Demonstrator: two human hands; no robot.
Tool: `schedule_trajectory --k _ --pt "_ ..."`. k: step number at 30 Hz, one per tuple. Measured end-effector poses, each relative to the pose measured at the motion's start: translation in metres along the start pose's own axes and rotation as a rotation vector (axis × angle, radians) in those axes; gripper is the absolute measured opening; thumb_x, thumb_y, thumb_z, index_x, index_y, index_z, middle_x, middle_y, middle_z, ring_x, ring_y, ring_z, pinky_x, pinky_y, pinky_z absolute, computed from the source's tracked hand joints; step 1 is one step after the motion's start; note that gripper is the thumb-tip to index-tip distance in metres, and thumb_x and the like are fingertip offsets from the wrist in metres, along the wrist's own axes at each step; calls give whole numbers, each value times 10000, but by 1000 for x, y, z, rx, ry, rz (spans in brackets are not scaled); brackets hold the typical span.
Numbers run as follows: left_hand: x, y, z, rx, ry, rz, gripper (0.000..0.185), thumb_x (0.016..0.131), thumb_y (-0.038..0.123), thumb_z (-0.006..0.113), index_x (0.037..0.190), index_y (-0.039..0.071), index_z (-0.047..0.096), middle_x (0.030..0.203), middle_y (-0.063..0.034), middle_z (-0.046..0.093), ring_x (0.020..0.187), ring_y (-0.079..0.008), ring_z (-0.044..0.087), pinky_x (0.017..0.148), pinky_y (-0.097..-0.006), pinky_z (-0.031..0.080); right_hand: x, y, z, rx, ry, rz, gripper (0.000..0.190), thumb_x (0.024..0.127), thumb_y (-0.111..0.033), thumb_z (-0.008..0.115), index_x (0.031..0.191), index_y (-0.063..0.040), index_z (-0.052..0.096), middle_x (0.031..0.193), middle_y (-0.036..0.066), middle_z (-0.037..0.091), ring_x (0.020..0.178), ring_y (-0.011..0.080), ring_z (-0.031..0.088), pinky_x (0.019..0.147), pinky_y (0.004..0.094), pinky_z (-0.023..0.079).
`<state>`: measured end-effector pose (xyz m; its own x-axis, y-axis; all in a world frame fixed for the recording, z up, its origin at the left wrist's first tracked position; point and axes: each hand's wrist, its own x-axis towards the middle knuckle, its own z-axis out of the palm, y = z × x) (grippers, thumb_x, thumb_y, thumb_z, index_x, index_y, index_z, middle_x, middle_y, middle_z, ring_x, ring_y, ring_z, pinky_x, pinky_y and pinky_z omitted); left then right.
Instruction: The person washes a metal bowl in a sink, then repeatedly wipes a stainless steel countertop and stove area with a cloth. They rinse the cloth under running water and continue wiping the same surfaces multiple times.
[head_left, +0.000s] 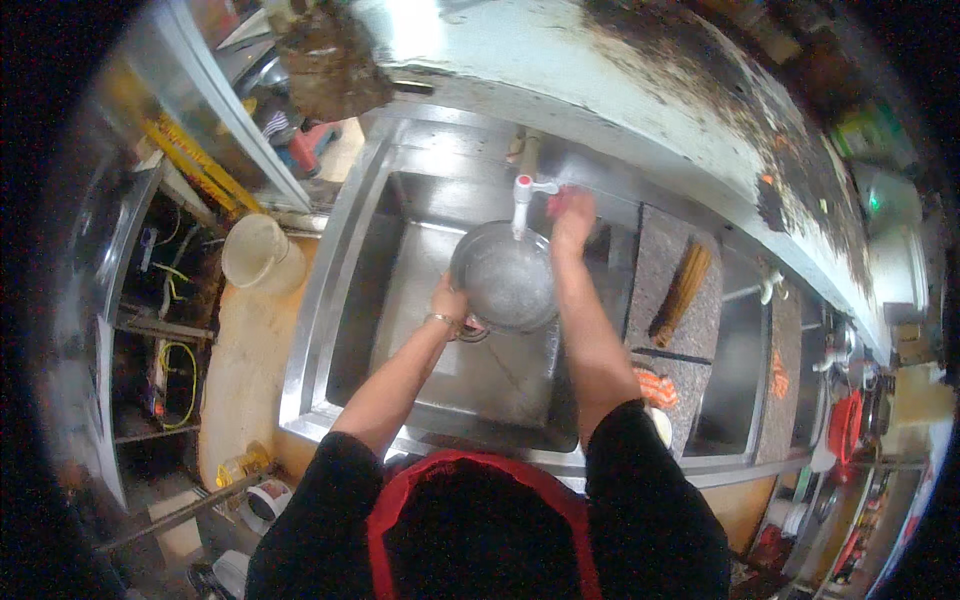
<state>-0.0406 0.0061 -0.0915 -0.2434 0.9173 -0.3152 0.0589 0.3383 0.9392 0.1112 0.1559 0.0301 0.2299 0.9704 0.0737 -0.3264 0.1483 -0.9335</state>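
Note:
A round metal basin (506, 277) is held over the stainless steel sink (412, 360), beneath a white tap (522, 199) with a red-topped knob. Its inside looks pale and wet. My left hand (450, 300) grips its left rim, with a bracelet on the wrist. Beyond the basin, my right hand (574, 214) is at the end of the tap's side arm. A pinkish-red patch shows at its blurred fingers; whether that is a cloth cannot be told. Below my left hand, part of a ringed object (474, 330) shows from under the basin.
A bundled bamboo brush (681, 292) lies on the speckled counter (667, 232) to the right. Near it are an orange-and-white cloth (656, 388) and a partly hidden white container (661, 427). A pale bucket (259, 251) stands on the left. Another basin (731, 375) lies further right.

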Motion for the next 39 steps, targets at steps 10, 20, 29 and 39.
schedule_trajectory --k 10,20,29,39 --pt "5 -14 18 284 -40 -138 515 770 139 525 1262 48 400 1179 -187 506 1100 -361 475 901 -454 412 -7 161 -127 250 -431 830 240 818 -196 552 958 -2 561 924 127 594 908 286 567 822 416 463" --pt "-48 81 -3 -281 70 -312 540 783 12 454 1300 57 304 1224 -220 431 636 -381 625 420 -407 553 -10 -84 32 -868 -332 -829 354 885 -318 467 1063 -29 568 1122 131 544 1008 247 510 838 375 383" --pt "-51 96 -5 -263 38 -261 626 736 -81 361 1314 159 346 1041 -199 573 535 -303 614 356 -358 517 -7 -55 31 -1317 -485 -918 227 809 -323 576 828 -101 619 844 96 611 890 282 506 769 411 385" --pt "-35 53 17 -408 12 -319 689 728 -111 385 1348 172 282 1138 -212 519 621 -350 623 390 -392 540 -2 -62 25 -1172 -672 -1022 137 821 -181 552 878 -69 604 860 103 612 820 308 539 768 389 407"
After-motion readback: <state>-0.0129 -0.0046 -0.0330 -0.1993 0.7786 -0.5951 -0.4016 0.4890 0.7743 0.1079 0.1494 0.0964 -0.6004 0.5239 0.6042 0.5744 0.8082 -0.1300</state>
